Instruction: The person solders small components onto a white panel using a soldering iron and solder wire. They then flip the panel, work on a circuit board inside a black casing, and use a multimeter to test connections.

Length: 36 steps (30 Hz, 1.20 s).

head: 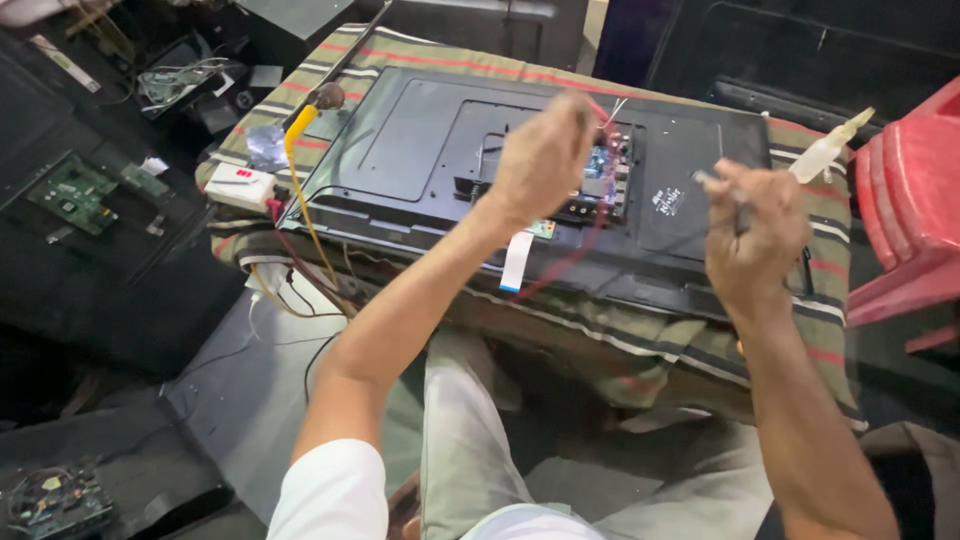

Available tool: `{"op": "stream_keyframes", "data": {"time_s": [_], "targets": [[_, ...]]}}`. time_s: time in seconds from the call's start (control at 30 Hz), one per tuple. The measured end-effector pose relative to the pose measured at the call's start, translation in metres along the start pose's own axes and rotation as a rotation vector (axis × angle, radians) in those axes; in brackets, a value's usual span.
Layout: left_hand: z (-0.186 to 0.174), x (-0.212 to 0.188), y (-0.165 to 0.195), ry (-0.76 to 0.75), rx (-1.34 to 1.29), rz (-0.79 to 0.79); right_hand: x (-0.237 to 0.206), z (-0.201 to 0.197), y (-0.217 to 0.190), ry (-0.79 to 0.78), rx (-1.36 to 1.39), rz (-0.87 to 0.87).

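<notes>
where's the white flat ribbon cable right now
In the head view, the white ribbon cable hangs off the near edge of the black TV back panel, just below the left hand and the exposed circuit board.

Soft, even light falls from above; the middle is well lit and shadows are faint. The left side and the far corners sink into dimness. Motion blur smears the left hand [543, 152] and right hand [757, 243]. The panel [420, 140] shows a mild sheen, no hard glare. Straight edges bow slightly toward the frame's borders.
</notes>
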<state>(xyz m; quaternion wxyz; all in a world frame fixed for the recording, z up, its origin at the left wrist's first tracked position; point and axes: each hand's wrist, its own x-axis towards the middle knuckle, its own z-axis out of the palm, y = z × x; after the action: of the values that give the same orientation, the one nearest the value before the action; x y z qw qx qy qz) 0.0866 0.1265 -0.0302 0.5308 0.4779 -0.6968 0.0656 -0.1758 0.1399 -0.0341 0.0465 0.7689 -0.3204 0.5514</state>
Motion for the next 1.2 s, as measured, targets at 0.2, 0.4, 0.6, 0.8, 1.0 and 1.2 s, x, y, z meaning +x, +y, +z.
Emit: {"op": "stream_keyframes", "data": {"time_s": [0.2,0.4,0.6,0.8,1.0,1.2], "targets": [[0.052,0.04,-0.063,0.099,-1.017,-0.612,0.015,0.069,0.082,0.405,0.911,0.661],[0.087,0.042,-0.086,0.036,-0.959,-0.685,0.008,0.114,0.12,0.524,1.1,0.799],[0.101,0.04,-0.089,-0.001,-0.963,-0.626,-0.004,0.127,0.109,0.395,1.075,0.87],[0.109,0.04,-0.097,-0.015,-0.937,-0.586,-0.008,0.127,0.098,0.327,0.996,0.823],[0.109,0.042,-0.106,-0.065,-0.952,-0.579,-0.008,0.124,0.096,0.339,1.011,0.818],[0.107,0.042,-0.099,-0.098,-1.037,-0.635,-0.008,0.125,0.096,0.338,1.002,0.814]]}}
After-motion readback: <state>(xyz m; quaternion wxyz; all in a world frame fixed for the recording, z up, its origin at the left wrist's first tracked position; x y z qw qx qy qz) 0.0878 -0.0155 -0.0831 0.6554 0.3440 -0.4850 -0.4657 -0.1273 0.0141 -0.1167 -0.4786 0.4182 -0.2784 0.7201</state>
